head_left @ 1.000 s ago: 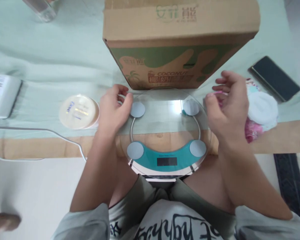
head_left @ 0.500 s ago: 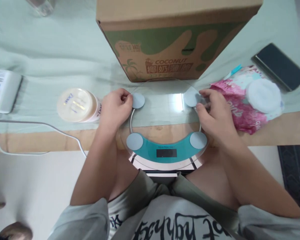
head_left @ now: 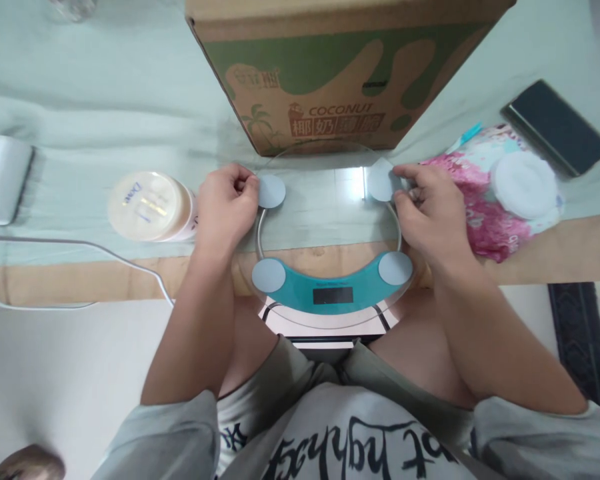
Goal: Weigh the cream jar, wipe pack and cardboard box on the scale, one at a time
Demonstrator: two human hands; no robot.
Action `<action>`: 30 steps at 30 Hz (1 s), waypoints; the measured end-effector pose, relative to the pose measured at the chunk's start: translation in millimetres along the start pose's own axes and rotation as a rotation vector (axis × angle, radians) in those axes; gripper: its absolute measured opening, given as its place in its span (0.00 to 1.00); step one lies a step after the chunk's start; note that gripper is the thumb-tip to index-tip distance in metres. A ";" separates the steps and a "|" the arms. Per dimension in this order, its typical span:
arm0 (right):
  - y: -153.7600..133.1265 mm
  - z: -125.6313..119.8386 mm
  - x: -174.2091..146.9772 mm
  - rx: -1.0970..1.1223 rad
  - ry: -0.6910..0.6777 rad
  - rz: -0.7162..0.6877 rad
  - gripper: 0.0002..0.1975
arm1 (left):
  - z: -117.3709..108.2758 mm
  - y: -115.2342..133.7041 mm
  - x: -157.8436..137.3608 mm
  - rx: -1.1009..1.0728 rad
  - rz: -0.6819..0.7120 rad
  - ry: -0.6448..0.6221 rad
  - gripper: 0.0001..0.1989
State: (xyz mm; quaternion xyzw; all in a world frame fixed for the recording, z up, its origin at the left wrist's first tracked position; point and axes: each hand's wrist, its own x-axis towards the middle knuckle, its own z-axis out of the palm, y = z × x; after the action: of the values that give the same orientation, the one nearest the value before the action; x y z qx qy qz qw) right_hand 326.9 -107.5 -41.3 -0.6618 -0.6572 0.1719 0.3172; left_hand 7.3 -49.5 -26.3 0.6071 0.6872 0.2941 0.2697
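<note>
"Where is the glass scale (head_left: 333, 230)?"

"It's right in front of the person's belly, between the two hands. The near part, with the blue-green strip (head_left: 330, 303), pokes out past the edge of the table (head_left: 575, 247), over the lap."

"What is the left hand (head_left: 227, 203) doing?"

"Its fingers are curled in and nearly closed. It pinches the scale's edge, next to a round gray pad (head_left: 271, 192)."

"And the right hand (head_left: 433, 207)?"

"It has the other edge, with a little gap showing between the thumb and the pointing finger. I can't tell how far its fingers go under the glass."

"What else is near?"

"A big brown box (head_left: 325, 87) stands just behind the scale. A tub (head_left: 145, 207) sits by the left hand. A pink packet (head_left: 497, 230) with a white lid lies by the right hand, and a phone (head_left: 560, 127) lies just beyond it."
</note>
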 end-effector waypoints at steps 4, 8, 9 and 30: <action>4.5 4.5 4.6 -0.016 -0.022 0.005 0.19 | 4.3 4.8 3.3 0.048 -0.032 -0.009 0.08; 5.6 8.0 5.4 -0.061 -0.013 -0.010 0.19 | 3.4 15.2 1.0 0.135 -0.076 -0.030 0.08; 5.2 8.4 4.9 -0.076 -0.009 -0.013 0.20 | 2.4 17.0 -0.1 0.144 -0.074 -0.041 0.08; 14.3 -86.9 -12.4 -0.355 0.409 -0.192 0.25 | -4.5 35.9 -19.1 0.008 0.435 0.076 0.07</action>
State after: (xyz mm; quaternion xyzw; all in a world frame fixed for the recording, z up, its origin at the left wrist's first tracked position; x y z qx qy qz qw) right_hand 392.8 -135.6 11.3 -0.6625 -0.6591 -0.1137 0.3372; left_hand 30.6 -65.6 3.3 0.7304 0.5510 0.3653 0.1714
